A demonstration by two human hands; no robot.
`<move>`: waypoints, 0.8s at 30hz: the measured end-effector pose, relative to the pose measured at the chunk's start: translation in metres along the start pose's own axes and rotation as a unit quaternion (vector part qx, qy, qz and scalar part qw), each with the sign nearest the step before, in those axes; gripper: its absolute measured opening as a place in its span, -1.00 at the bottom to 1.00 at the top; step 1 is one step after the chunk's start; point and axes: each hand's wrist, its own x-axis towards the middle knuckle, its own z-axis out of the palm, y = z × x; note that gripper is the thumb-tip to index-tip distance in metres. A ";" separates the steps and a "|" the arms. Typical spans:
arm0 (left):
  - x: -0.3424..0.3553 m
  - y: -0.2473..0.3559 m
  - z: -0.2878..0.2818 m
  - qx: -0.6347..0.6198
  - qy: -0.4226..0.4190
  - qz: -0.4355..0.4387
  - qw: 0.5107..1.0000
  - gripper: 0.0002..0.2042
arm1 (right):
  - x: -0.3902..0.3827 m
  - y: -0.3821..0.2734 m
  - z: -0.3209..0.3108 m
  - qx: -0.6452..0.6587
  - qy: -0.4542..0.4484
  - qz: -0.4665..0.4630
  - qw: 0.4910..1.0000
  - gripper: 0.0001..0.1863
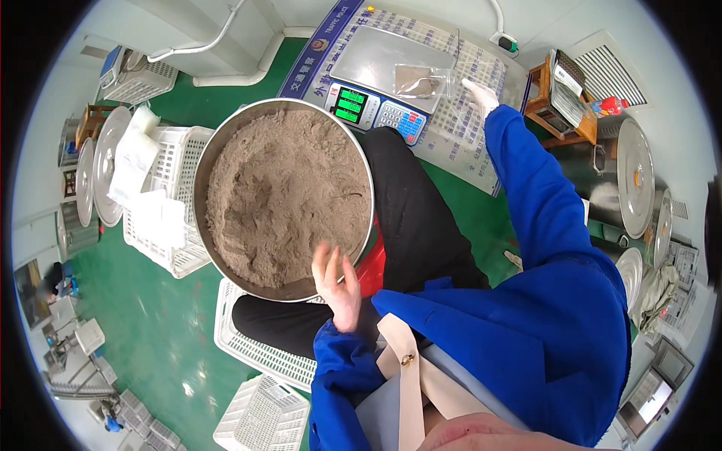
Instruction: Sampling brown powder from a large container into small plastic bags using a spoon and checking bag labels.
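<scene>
A large steel basin (pixel 282 177) holds grey-brown powder. My left hand (pixel 337 289) is at its lower right rim, bare, fingers loosely bent and apart over the powder's edge. My right hand (pixel 481 96), pale and apparently gloved, reaches out at the top with fingers stretched toward a small clear bag (pixel 417 81) of brown powder; whether they touch it is unclear. The bag lies on the steel pan of a digital scale (pixel 376 52), which has green displays and a keypad (pixel 398 120). The scale stands on a printed board (pixel 474 161). My dark-trousered legs are beside and below the basin.
White plastic crates (pixel 259 413) stand on the green floor (pixel 150 316), one holding pale bags (pixel 135 158). Lidded steel drums (pixel 602 180) line the right, with more at left. A wooden stand (pixel 564 98) bears papers beside the scale. A white pipe (pixel 203 37) runs along the wall.
</scene>
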 end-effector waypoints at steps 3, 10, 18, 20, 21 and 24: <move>-0.012 -0.002 -0.009 -0.093 -0.057 -0.119 0.987 -0.77 | 0.002 0.002 0.015 -0.005 -0.012 -0.023 1.000 -0.27; -0.019 0.006 -0.006 -0.131 -0.109 -0.164 0.972 -0.69 | 0.034 0.014 0.025 -0.003 0.008 -0.106 0.994 -0.62; 0.044 0.012 -0.008 -0.098 -0.094 -0.023 0.990 -0.71 | -0.118 -0.093 0.050 -0.397 -0.006 -0.576 0.715 -0.83; 0.076 0.029 -0.001 -0.118 -0.095 0.035 0.988 -0.67 | -0.167 -0.119 0.042 -0.430 -0.144 -0.697 0.555 -0.90; 0.088 0.040 -0.001 -0.124 -0.102 0.061 0.985 -0.65 | -0.197 -0.126 0.042 -0.431 -0.145 -0.695 0.557 -0.90; 0.115 0.071 -0.005 -0.160 -0.155 0.118 0.968 -0.61 | -0.262 -0.117 0.045 -0.465 -0.239 -0.713 0.468 -0.87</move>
